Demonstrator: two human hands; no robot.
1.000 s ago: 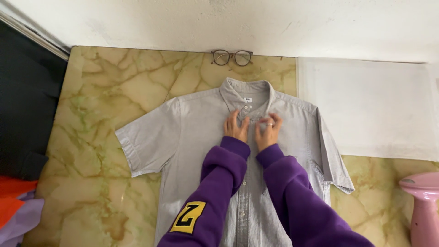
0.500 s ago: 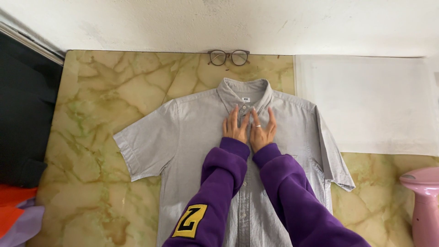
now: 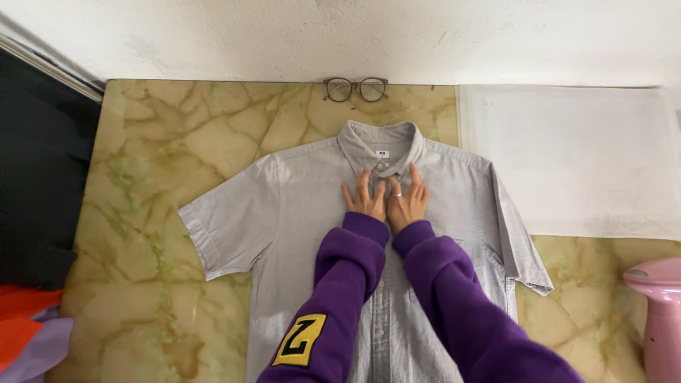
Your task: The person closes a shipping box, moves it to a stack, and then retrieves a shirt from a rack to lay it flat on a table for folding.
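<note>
A light grey short-sleeved shirt [image 3: 298, 213] lies face up and spread flat on a marble-patterned table [image 3: 163, 149], collar toward the wall. My left hand [image 3: 366, 197] and my right hand [image 3: 407, 202] rest side by side, palms down with fingers spread, on the button placket just below the collar. Both arms are in purple sleeves; the left sleeve carries a yellow patch. A ring shows on a finger of my right hand. Neither hand holds anything.
A pair of dark-framed glasses [image 3: 355, 89] lies at the table's far edge by the wall. A white sheet [image 3: 574, 156] covers the right part of the table. A pink object [image 3: 656, 319] stands at the lower right. Orange and lilac cloth [image 3: 28, 333] lies at the lower left.
Both hands have flattened from loosely curled to spread fingers and sit closer together on the placket. The view has shifted slightly.
</note>
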